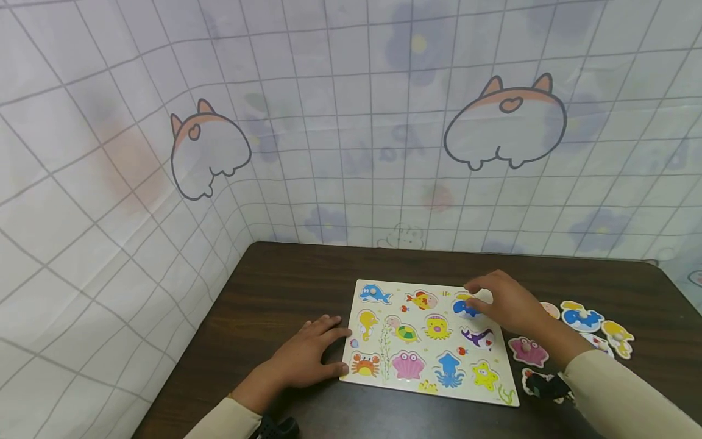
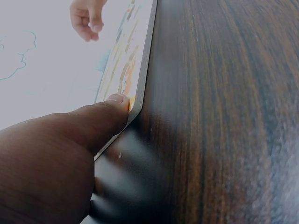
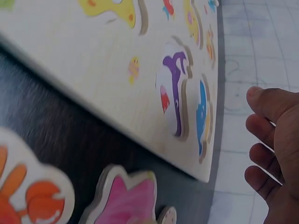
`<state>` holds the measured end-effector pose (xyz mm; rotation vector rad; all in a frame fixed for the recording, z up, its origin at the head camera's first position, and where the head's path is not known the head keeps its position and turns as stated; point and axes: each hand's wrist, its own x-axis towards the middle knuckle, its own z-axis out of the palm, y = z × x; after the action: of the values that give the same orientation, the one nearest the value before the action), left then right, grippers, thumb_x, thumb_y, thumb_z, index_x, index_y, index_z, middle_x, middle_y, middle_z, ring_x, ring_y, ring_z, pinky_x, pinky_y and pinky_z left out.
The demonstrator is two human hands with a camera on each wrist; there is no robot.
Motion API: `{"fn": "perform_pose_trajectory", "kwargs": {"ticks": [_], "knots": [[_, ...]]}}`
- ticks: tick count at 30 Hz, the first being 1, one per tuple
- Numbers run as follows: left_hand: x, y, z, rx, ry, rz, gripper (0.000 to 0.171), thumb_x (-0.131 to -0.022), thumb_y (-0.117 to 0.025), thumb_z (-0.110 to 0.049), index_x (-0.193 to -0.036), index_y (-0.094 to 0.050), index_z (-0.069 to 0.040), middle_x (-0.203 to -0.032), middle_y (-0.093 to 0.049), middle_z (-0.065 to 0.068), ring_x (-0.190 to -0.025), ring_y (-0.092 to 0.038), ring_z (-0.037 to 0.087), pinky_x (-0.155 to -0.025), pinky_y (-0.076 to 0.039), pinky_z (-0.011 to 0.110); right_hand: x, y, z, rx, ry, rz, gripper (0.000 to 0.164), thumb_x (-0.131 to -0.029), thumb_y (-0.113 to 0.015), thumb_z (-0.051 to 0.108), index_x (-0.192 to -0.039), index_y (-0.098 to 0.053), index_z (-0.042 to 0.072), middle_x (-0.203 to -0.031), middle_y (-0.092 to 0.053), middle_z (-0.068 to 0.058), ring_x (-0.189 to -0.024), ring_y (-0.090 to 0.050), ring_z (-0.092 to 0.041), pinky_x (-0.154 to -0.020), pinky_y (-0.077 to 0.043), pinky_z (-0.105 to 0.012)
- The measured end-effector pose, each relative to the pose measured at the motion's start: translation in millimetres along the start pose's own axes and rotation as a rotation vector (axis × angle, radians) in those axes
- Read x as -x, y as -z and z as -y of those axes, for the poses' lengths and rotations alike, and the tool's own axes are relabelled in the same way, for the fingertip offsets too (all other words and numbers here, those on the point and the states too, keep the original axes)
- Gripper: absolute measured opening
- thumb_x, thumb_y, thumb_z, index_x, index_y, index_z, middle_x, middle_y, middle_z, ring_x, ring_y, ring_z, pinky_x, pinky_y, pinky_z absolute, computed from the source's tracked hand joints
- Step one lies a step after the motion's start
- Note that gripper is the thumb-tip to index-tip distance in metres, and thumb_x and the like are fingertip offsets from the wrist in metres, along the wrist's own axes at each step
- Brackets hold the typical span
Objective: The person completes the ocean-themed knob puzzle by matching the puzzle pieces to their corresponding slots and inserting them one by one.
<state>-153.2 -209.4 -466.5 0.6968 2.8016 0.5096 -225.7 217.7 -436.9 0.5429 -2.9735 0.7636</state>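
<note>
A pale puzzle board (image 1: 434, 347) with sea-animal shapes lies flat on the dark table. My left hand (image 1: 309, 353) rests at its left edge, fingers spread; the thumb (image 2: 110, 114) touches the board near a corner. My right hand (image 1: 507, 305) hovers over the far right corner, beside the blue whale shape (image 1: 465, 306). Its thumb and index finger are apart. In the right wrist view the right hand (image 3: 280, 140) shows loosely bent fingers with nothing visible between them. The purple shape (image 3: 175, 93) lies nearby on the board.
Right of the board are several loose pieces: a pink shell piece (image 1: 528, 352), a blue whale piece (image 1: 582, 318), a yellow piece (image 1: 618, 336) and a dark piece (image 1: 543, 385). An orange crab piece (image 3: 42, 200) shows in the right wrist view. A patterned curtain (image 1: 351, 122) surrounds the table (image 1: 296, 274).
</note>
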Motion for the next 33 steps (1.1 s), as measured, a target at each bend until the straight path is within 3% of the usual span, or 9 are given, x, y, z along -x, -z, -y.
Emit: {"fn": "perform_pose_trajectory", "kwargs": {"ticks": [16, 27, 33], "knots": [[0.5, -0.8, 0.7, 0.009, -0.016, -0.016, 0.068, -0.093, -0.069, -0.058, -0.151, -0.051, -0.027, -0.162, -0.037, 0.007, -0.152, -0.027, 0.033, -0.121, -0.020, 0.059, 19, 15, -33, 0.058, 0.027, -0.015, 0.033, -0.093, -0.078, 0.019, -0.123, -0.072, 0.006, -0.118, -0.066, -0.015, -0.114, -0.058, -0.040, -0.093, -0.050, -0.064], [-0.9, -1.3, 1.4, 0.003, -0.002, 0.001, 0.069, -0.092, -0.068, -0.059, -0.152, -0.050, -0.029, -0.163, -0.035, 0.005, -0.152, -0.026, 0.031, -0.122, -0.019, 0.057, 31, 23, -55, 0.045, -0.019, 0.016, 0.035, -0.094, -0.076, 0.021, -0.125, -0.071, 0.005, -0.121, -0.066, -0.019, -0.110, -0.058, -0.042, -0.086, -0.053, -0.062], [-0.1, 0.2, 0.7, 0.012, -0.011, -0.001, 0.069, -0.093, -0.069, -0.058, -0.152, -0.050, -0.028, -0.163, -0.035, 0.007, -0.152, -0.026, 0.033, -0.121, -0.020, 0.058, 39, 31, -74, 0.059, -0.020, 0.011, 0.035, -0.095, -0.075, 0.022, -0.125, -0.071, 0.003, -0.121, -0.066, -0.021, -0.116, -0.054, -0.046, -0.090, -0.047, -0.068]]}}
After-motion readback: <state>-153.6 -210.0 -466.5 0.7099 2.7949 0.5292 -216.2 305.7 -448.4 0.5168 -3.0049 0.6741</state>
